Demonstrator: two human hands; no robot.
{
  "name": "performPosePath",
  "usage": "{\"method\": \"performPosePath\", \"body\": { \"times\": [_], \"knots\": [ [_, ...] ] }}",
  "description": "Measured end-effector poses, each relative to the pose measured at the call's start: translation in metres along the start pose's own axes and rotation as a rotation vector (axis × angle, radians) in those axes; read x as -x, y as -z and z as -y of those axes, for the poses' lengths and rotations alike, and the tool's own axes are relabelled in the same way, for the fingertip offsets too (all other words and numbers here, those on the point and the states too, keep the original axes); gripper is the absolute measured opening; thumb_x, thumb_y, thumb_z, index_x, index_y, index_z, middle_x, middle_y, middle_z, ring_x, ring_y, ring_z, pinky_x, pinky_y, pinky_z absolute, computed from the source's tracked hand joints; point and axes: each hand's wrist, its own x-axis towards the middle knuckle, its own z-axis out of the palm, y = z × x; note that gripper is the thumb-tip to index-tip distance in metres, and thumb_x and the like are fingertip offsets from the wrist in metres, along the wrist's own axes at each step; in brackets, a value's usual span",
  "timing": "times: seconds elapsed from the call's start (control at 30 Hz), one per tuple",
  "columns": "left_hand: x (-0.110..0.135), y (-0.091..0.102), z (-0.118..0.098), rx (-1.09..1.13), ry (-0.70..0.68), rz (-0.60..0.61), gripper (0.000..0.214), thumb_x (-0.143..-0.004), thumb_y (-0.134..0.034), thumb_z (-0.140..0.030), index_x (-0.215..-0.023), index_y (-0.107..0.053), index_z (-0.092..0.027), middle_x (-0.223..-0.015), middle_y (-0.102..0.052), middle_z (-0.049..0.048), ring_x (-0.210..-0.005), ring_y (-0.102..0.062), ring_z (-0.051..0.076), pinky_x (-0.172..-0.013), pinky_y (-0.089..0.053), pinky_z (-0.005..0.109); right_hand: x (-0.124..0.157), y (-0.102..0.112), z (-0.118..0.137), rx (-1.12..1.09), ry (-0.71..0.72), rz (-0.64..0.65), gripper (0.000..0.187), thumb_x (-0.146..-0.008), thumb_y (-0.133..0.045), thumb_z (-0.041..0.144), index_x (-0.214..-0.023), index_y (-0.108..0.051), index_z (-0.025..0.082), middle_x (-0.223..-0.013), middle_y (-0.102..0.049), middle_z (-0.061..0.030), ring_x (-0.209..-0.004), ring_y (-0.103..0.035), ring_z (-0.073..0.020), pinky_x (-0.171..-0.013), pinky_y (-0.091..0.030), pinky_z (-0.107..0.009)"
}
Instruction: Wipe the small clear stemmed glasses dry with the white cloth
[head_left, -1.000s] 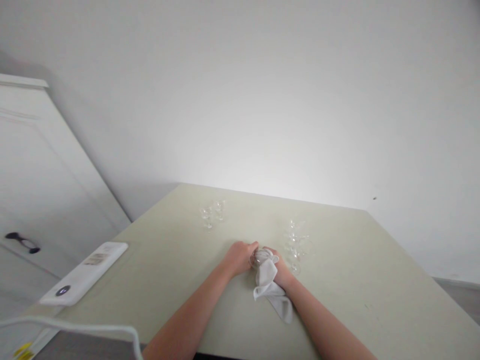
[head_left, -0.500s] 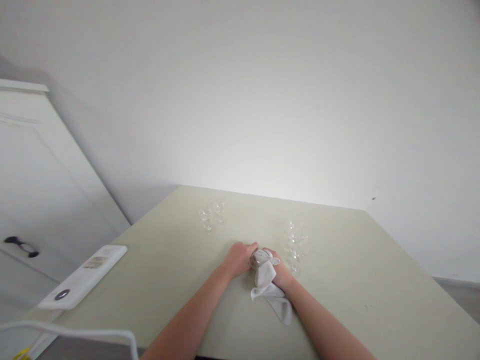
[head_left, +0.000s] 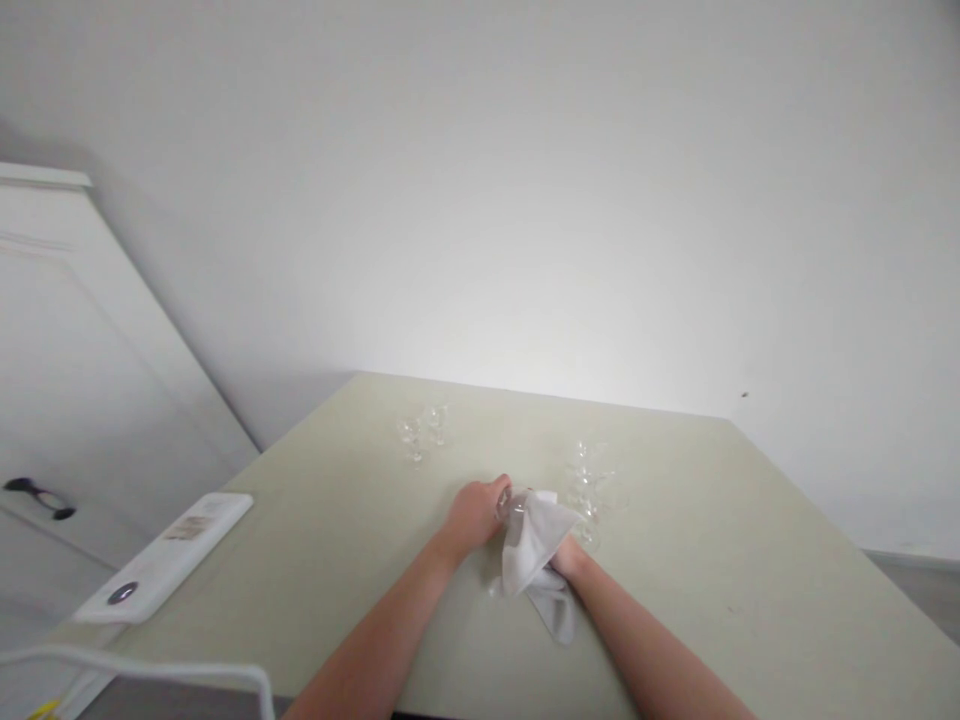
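Note:
My left hand (head_left: 474, 513) is closed round a small clear stemmed glass (head_left: 507, 502) just above the pale green table (head_left: 712, 560). My right hand (head_left: 566, 553) is mostly hidden under a white cloth (head_left: 534, 545), which it presses against the glass; the cloth's tail hangs down toward the table. Several clear glasses (head_left: 592, 490) stand right beside my right hand, and two more glasses (head_left: 421, 430) stand farther back to the left.
A flat white device with a round dark button (head_left: 161, 556) lies at the table's left edge. A white cabinet with a dark handle (head_left: 37, 495) stands left of the table. A white cable (head_left: 150, 665) curves along the near left corner. A plain white wall lies behind.
The cloth has spread wider over my right hand and the glass. Both hands have lifted slightly, and my left hand's fingers have shifted on the glass.

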Motion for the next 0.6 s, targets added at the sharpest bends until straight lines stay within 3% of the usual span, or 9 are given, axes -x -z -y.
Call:
{"method": "performPosePath", "body": {
  "times": [0.13,0.33,0.6],
  "knots": [
    [-0.002,-0.001,0.003,-0.032,-0.045,0.004,0.018,-0.091,-0.043,-0.029,-0.1,-0.057,-0.023,-0.078,-0.069,0.0061,-0.076,-0.064,0.02,-0.066,-0.04,0.027,-0.001,-0.005,0.003,-0.063,-0.029,-0.043,0.019,-0.077,-0.054,0.038,-0.084,-0.062,0.021,-0.085,-0.066,-0.0057,-0.093,-0.059,-0.0259,-0.089,-0.045,-0.041],
    [-0.005,-0.001,0.007,-0.088,-0.083,0.054,0.014,-0.088,-0.05,-0.031,-0.098,-0.057,-0.024,-0.081,-0.071,0.0067,-0.08,-0.066,0.023,-0.069,-0.041,0.028,-0.004,-0.009,0.012,-0.134,-0.065,-0.025,0.024,-0.079,-0.059,0.042,-0.082,-0.056,0.018,-0.079,-0.061,-0.0007,-0.078,-0.056,-0.0173,-0.075,-0.045,-0.029],
    [-0.006,-0.002,0.008,-0.088,-0.089,0.052,0.015,-0.089,-0.049,-0.033,-0.098,-0.057,-0.024,-0.079,-0.071,0.0069,-0.079,-0.067,0.024,-0.07,-0.041,0.029,-0.002,-0.008,0.01,-0.098,-0.069,-0.054,0.019,-0.083,-0.056,0.037,-0.085,-0.057,0.018,-0.085,-0.062,-0.0012,-0.085,-0.057,-0.0178,-0.079,-0.044,-0.029]
  ]
}}
